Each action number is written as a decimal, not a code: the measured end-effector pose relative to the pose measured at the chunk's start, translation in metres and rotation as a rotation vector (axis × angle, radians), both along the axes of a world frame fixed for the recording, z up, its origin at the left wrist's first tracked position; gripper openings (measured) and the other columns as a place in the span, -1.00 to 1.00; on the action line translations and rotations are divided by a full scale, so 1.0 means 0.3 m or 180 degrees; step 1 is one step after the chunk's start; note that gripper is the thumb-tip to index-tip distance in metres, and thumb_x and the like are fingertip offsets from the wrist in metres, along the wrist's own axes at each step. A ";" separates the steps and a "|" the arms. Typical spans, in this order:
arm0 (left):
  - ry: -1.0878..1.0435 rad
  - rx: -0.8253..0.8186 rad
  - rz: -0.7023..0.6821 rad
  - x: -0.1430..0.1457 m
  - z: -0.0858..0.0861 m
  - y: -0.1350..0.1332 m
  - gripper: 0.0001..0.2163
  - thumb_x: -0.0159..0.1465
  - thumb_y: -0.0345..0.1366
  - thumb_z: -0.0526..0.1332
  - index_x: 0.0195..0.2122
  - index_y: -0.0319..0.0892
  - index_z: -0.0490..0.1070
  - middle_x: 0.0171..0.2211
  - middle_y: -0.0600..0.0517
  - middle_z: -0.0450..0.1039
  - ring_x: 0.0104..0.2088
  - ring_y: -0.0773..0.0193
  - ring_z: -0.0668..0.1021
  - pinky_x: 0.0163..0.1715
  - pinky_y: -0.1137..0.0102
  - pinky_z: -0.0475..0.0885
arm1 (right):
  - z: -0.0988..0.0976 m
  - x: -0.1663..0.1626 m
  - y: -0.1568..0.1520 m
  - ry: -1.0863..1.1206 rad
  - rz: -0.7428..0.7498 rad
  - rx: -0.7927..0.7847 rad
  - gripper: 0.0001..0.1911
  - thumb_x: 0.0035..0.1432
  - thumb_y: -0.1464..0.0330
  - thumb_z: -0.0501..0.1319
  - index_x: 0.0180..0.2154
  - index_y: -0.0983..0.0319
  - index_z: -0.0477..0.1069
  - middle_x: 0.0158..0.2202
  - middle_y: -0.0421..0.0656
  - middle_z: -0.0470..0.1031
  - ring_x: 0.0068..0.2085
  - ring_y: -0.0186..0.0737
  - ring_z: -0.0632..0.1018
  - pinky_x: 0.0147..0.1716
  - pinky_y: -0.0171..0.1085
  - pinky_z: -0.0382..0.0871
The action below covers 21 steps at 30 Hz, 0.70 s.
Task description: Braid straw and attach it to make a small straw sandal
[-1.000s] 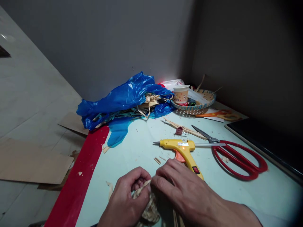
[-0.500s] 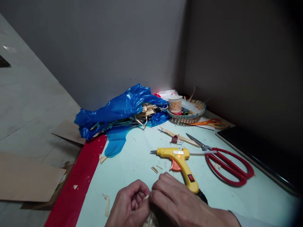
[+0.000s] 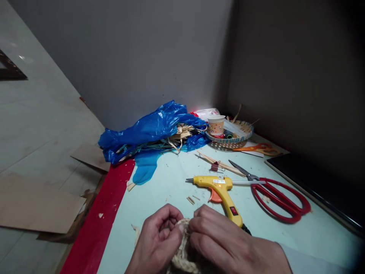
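Observation:
At the bottom middle of the head view, a braided piece of pale straw-like fibre (image 3: 184, 252) is held between both hands. My left hand (image 3: 159, 239) pinches its upper left edge with thumb and curled fingers. On the other side, my right hand (image 3: 219, 238) is closed on the right edge, its back toward the camera and fingertips hidden. The lower part of the braided piece runs out of view. Just beyond my right hand lies a yellow glue gun (image 3: 225, 194) with an orange trigger. A loose pale strip (image 3: 136, 233) lies beside my left hand.
Red-handled scissors (image 3: 281, 199) lie right of the glue gun. Behind are a binder clip (image 3: 215, 166), orange scissors (image 3: 259, 148), a woven basket (image 3: 228, 144) holding a paper cup (image 3: 216, 125), and a blue plastic bag (image 3: 151, 123) with dried fibre. A dark flat device (image 3: 310, 186) lies along the right wall.
The braided piece has come up further into view between my hands, both still closed on it. The whole scene has shifted slightly right with the camera.

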<state>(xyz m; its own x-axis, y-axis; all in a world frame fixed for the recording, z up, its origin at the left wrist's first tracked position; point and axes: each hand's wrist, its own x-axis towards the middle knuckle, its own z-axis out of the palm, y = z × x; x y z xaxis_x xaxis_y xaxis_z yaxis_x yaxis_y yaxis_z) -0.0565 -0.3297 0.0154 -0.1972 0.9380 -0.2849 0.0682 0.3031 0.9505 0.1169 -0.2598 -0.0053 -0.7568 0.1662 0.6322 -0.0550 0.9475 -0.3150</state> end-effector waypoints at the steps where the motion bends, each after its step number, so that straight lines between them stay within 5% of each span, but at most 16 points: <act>1: -0.0038 0.0016 0.0004 -0.001 0.004 -0.003 -0.78 0.11 -0.15 0.33 -0.46 -0.18 0.37 -0.56 0.19 0.18 -0.51 0.36 0.20 -0.53 0.46 0.10 | -0.002 0.001 0.004 0.0103 0.0010 -0.0064 -0.58 0.46 0.48 -0.19 -0.22 0.38 0.42 -0.34 0.00 0.46 -0.29 -0.17 0.43 -0.18 -0.22 0.43; 8: -0.0233 0.0118 -0.0003 -0.002 0.020 -0.022 -0.80 0.14 -0.16 0.33 -0.43 -0.17 0.40 -0.53 0.17 0.24 -0.48 0.35 0.25 -0.51 0.47 0.14 | -0.033 0.002 -0.012 0.0470 0.0038 -0.0373 -0.67 0.45 0.45 -0.14 -0.20 0.26 0.38 -0.29 -0.04 0.44 -0.26 -0.16 0.46 -0.19 -0.21 0.48; 12: -0.0241 0.0136 0.0031 0.004 0.039 -0.027 -0.81 0.15 -0.19 0.31 -0.42 -0.20 0.39 -0.54 0.19 0.20 -0.50 0.39 0.25 -0.51 0.49 0.15 | -0.021 0.015 -0.040 0.0326 -0.0224 -0.0949 -0.88 0.33 0.51 0.08 -0.23 0.19 0.30 -0.24 -0.09 0.43 -0.23 -0.19 0.50 -0.19 -0.26 0.48; 21: -0.0217 0.0103 0.0119 0.006 0.046 -0.024 -0.83 0.12 -0.23 0.32 -0.44 -0.22 0.39 -0.54 0.18 0.22 -0.52 0.41 0.27 -0.53 0.52 0.16 | -0.015 0.005 -0.030 0.0683 -0.0088 -0.1108 -0.75 0.03 0.62 0.14 -0.31 0.17 0.25 -0.37 -0.17 0.41 -0.32 -0.22 0.50 -0.24 -0.22 0.48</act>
